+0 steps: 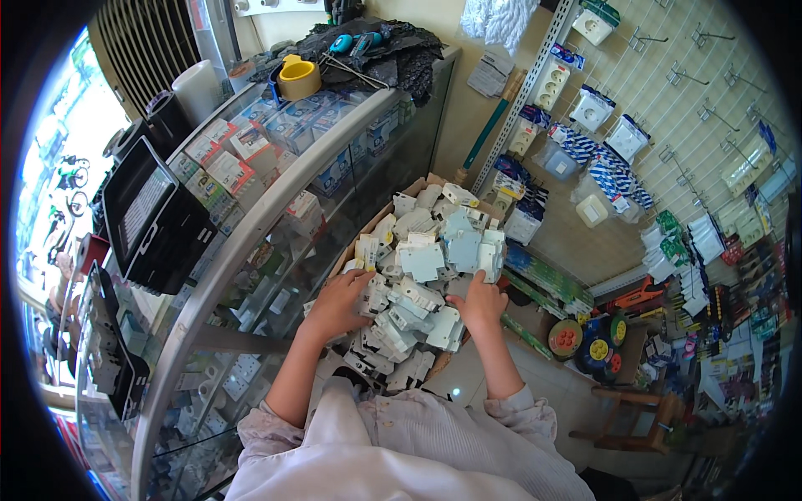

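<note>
A heap of white and pale grey miniature circuit breakers (pixel 420 260) fills a cardboard box (pixel 342 260) in front of me. Some lie on their flat sides, others are tilted on edge. My left hand (pixel 338 305) rests on the left side of the heap, fingers apart, gripping nothing that I can see. On the right side, my right hand (pixel 482 302) touches the breakers with its thumb and index finger apart. Part of what lies under both palms is hidden.
A glass display counter (pixel 219 288) with a metal rim runs along the left, holding small boxes (pixel 230 171). Yellow tape (pixel 298 79) sits on top. Sockets hang on a wire rack (pixel 668 92) at right. Cable reels (pixel 565 338) and a wooden stool (pixel 639 415) stand below.
</note>
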Motion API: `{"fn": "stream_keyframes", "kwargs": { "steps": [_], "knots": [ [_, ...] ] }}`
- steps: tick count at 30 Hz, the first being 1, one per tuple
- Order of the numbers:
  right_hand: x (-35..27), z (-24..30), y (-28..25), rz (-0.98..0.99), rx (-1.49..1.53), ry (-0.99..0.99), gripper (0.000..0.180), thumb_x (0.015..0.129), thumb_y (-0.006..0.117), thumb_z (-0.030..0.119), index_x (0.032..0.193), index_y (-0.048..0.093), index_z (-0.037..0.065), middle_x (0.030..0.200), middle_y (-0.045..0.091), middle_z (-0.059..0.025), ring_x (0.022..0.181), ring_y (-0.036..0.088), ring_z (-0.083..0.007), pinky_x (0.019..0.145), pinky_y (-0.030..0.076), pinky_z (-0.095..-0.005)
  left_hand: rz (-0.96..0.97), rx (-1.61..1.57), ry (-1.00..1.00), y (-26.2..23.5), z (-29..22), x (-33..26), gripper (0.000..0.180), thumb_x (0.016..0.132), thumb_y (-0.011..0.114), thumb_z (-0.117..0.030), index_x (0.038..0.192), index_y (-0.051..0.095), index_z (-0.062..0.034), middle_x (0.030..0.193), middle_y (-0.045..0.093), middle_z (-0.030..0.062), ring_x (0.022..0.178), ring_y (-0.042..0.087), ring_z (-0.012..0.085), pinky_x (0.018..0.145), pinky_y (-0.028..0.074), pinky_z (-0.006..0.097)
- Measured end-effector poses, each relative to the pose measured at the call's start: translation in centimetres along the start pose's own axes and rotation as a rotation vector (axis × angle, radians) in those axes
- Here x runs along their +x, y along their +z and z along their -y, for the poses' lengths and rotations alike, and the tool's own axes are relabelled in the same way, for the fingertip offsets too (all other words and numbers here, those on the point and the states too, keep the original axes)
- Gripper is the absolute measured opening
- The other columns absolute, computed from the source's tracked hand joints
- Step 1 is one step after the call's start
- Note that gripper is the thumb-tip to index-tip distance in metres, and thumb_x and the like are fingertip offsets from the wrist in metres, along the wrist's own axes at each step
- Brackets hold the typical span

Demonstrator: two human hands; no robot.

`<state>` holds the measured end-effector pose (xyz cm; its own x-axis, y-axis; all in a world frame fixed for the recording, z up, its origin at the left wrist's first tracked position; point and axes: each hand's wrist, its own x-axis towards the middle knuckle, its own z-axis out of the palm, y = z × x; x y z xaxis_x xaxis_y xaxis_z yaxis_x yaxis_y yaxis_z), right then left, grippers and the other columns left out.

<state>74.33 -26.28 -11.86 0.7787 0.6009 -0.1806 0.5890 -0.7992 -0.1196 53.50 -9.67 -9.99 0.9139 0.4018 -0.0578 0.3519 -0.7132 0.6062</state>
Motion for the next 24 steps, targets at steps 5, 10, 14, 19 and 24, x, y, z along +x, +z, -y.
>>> {"fn": "stream_keyframes", "kwargs": {
  "steps": [5,10,14,19,24],
  "knots": [
    [2.2,0.6,1.0,0.095,0.045,0.084,0.079,0.067,0.077,0.05,0.111,0.039,-0.003,0.091,0.067,-0.0183,0.081,0.067,-0.0316,0.067,0.051,-0.0409,0.003,0.0,-0.002,0.2,0.1,0.1,0.087,0.055,0.081,-0.014,0.133,0.043,-0.006,0.129,0.046,0.0154,0.121,0.044,0.0323,0.102,0.037,0.037],
    [2.7,0.4,1.7,0.163,0.002,0.077,0.083,0.065,0.081,0.043,0.113,0.031,-0.001,0.092,0.067,-0.0176,0.083,0.067,-0.0307,0.067,0.052,-0.04,-0.02,0.007,0.002,0.4,0.2,0.0,0.086,0.055,0.082,-0.015,0.132,0.044,-0.0063,0.129,0.046,0.0151,0.12,0.044,0.0321,0.101,0.037,0.037],
    [2.3,0.7,1.3,0.126,-0.016,0.081,0.085,0.064,0.082,0.04,0.116,0.029,0.0,0.093,0.066,-0.0177,0.085,0.067,-0.0313,0.068,0.051,-0.0414,-0.027,-0.003,0.012,0.3,0.3,-0.1,0.086,0.055,0.082,-0.016,0.132,0.044,-0.0069,0.129,0.046,0.0149,0.12,0.044,0.0319,0.102,0.037,0.037],
    [1.0,1.5,-0.2,0.098,0.04,0.097,0.075,0.067,0.08,0.034,0.117,0.032,0.005,0.094,0.065,-0.0171,0.09,0.065,-0.0311,0.069,0.049,-0.042,-0.042,0.013,0.013,0.8,1.1,-0.3,0.085,0.055,0.082,-0.018,0.131,0.045,-0.0092,0.129,0.047,0.0124,0.119,0.045,0.0311,0.101,0.037,0.038],
    [0.6,0.6,0.7,-0.014,0.021,-0.127,0.053,0.07,0.075,0.023,0.112,0.045,0.011,0.091,0.064,-0.0127,0.088,0.064,-0.0321,0.069,0.049,-0.0434,-0.066,0.011,0.022,0.9,1.4,-0.4,0.084,0.055,0.082,-0.02,0.131,0.046,-0.0111,0.128,0.048,0.0103,0.118,0.046,0.0306,0.099,0.038,0.038]
  ]
}}
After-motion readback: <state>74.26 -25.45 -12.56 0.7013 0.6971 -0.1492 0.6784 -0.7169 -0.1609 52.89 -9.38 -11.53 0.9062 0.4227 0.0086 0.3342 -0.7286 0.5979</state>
